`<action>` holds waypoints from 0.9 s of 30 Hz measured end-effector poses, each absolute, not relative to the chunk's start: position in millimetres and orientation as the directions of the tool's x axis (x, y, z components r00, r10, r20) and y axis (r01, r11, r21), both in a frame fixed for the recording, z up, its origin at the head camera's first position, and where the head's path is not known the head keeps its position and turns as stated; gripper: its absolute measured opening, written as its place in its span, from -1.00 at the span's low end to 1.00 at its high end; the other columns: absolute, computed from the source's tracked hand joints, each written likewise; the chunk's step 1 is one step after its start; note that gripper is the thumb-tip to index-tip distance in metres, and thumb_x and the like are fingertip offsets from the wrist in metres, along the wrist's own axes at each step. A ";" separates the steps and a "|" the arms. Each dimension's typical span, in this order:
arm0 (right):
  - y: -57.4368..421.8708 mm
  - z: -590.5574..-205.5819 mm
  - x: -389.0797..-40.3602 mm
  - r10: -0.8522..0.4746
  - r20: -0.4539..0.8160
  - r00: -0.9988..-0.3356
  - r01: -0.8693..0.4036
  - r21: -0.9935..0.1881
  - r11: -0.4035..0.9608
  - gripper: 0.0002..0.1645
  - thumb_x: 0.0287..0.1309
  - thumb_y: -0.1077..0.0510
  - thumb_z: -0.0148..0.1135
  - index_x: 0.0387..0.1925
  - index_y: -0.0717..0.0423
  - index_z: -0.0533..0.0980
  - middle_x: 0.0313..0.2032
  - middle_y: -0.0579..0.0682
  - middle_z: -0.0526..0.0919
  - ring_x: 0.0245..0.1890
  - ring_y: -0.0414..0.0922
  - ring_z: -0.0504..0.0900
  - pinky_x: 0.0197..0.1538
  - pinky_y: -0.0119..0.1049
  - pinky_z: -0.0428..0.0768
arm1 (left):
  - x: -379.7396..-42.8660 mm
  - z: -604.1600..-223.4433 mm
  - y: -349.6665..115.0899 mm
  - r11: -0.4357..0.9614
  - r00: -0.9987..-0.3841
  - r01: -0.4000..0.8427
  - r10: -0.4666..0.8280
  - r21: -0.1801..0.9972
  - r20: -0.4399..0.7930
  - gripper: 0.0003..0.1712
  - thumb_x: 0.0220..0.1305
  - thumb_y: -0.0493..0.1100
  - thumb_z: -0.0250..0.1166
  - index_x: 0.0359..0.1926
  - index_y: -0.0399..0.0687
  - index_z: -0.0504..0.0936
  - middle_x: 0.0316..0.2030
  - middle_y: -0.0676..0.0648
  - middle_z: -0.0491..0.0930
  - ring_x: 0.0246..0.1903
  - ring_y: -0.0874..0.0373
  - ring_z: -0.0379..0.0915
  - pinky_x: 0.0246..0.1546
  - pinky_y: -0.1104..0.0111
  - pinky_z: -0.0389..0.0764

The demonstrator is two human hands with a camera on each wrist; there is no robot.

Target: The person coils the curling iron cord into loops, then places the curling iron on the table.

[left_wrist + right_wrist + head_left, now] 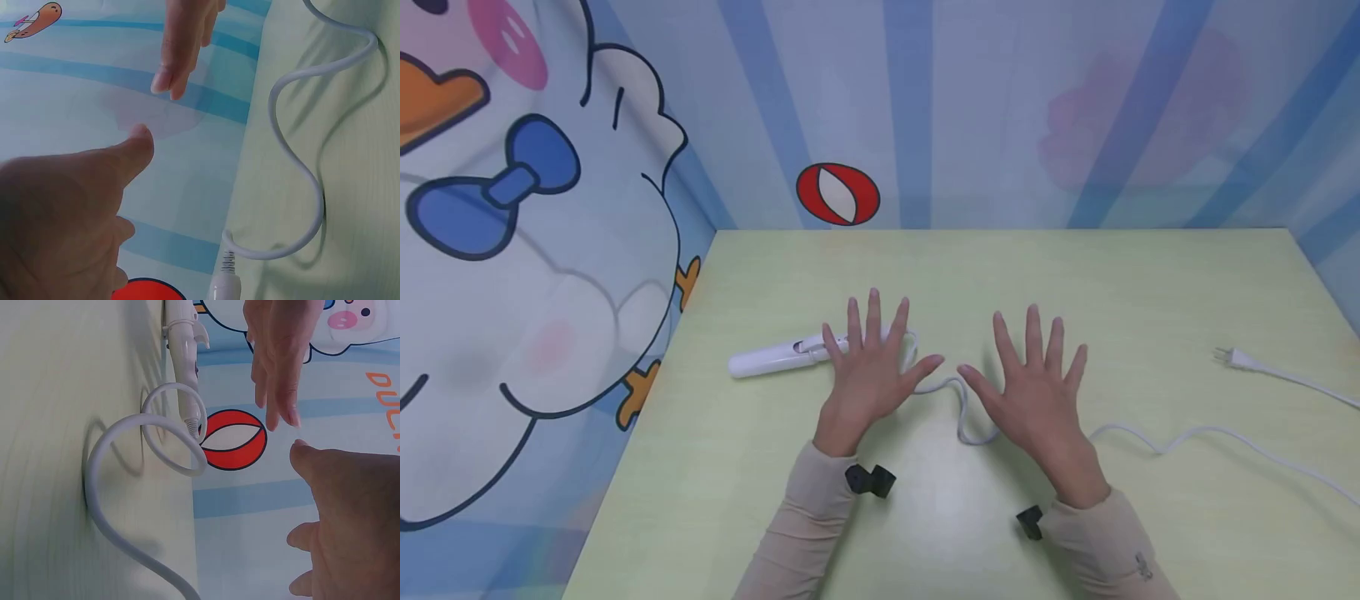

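Both hands are hovering over the pale worktop [685,500] — left hand [868,375] and right hand [1041,400] are holding palms down, all fingers straight and spreading wide, gripping nothing. The white styling wand [772,359] is lying left of centre, its rounded tip pointing left, its cord end passing behind the left hand's fingers in the head view. The white cord [1202,430] is winding from there toward the right hand, passing under it and running out at the right edge. A two-pin plug [1236,357] is lying far right, its lead [1303,382] leaving the frame too; one continuous cord seems likely, but the join is not showing.

Step, as judged: a ready pose, handling not yet beginning. Next move is probably calling for the left hand to be lowering and closing round the styling wand, the right minding the cord — those loose bends are inviting snags.

View against view: the head camera is catching the plug, which neither wrist view is showing. Right wrist is revealing the ribbed collar [193,428] at the cord's root and a small lever [200,334] in profile. Left wrist is showing the cord arching up off the worktop, which from above is reading nearly flat
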State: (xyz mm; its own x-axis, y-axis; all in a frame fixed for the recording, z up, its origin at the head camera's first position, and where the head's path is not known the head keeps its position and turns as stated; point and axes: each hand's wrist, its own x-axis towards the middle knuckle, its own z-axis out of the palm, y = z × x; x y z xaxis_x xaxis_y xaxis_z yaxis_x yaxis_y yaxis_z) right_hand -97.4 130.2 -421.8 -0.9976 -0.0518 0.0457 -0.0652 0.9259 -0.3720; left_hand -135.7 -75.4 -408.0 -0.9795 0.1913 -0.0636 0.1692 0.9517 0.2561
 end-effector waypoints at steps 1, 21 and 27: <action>130.3 -421.5 -97.4 -0.052 0.049 -0.997 -0.066 -0.373 0.926 0.01 0.19 -0.54 -0.21 0.50 -0.16 -0.11 0.50 0.19 -0.34 0.46 0.32 -0.39 0.27 0.42 -0.37 | -136.5 -407.7 -76.4 0.950 -0.979 0.169 0.192 0.262 -0.066 0.01 0.19 0.55 -0.12 0.51 0.29 -0.21 0.51 -0.12 -0.40 0.47 -0.21 -0.57 0.27 -0.34 -0.38; 129.0 -426.2 -101.7 -0.116 0.151 -0.982 -0.182 -0.561 0.808 0.02 0.26 -0.20 0.11 0.48 0.18 -0.14 0.41 0.34 0.06 0.39 0.27 0.12 0.32 0.19 0.16 | -144.1 -404.7 -131.1 0.930 -0.989 -0.008 0.048 0.368 -0.141 -0.01 0.21 0.16 0.29 0.48 -0.02 -0.02 0.43 -0.27 -0.03 0.46 -0.23 -0.32 0.34 -0.22 -0.24; 125.9 -425.0 -101.9 -0.128 0.065 -0.990 -0.139 -0.643 0.753 -0.02 0.28 -0.19 0.09 0.47 0.17 -0.11 0.40 0.31 0.08 0.39 0.24 0.12 0.34 0.15 0.16 | -146.6 -408.0 -147.9 0.928 -0.982 -0.049 0.023 0.371 -0.187 -0.05 0.22 0.15 0.28 0.46 -0.06 0.03 0.41 -0.29 0.02 0.45 -0.24 -0.30 0.35 -0.19 -0.21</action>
